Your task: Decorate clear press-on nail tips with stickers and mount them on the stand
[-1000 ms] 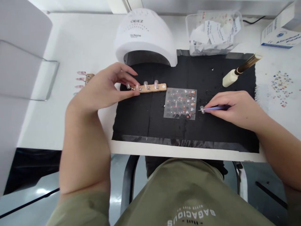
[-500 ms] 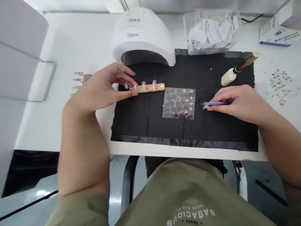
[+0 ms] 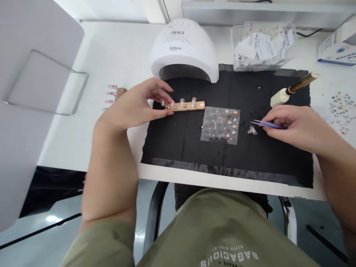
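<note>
My left hand (image 3: 133, 105) pinches the left end of a wooden stick (image 3: 187, 105) that carries several clear nail tips and lies on the black mat (image 3: 194, 148). My right hand (image 3: 294, 126) grips purple tweezers (image 3: 267, 124), their tips pointing left. A small clear nail tip (image 3: 252, 130) lies on the mat just below the tweezer tips, apart from them. A sticker sheet (image 3: 221, 125) with small coloured decals lies between the stick and the tweezers.
A white nail lamp (image 3: 183, 48) stands behind the mat. A clear box of paper packets (image 3: 261, 46) sits at the back right. A brush with a cream handle (image 3: 292, 89) lies near my right hand. More nail tips (image 3: 112, 93) lie left of my left hand. Loose decals (image 3: 340, 107) dot the table on the right.
The nail tip that was at the tweezer tips now lies on the mat, free of them. My right hand drew slightly right. The camera view shifted.
</note>
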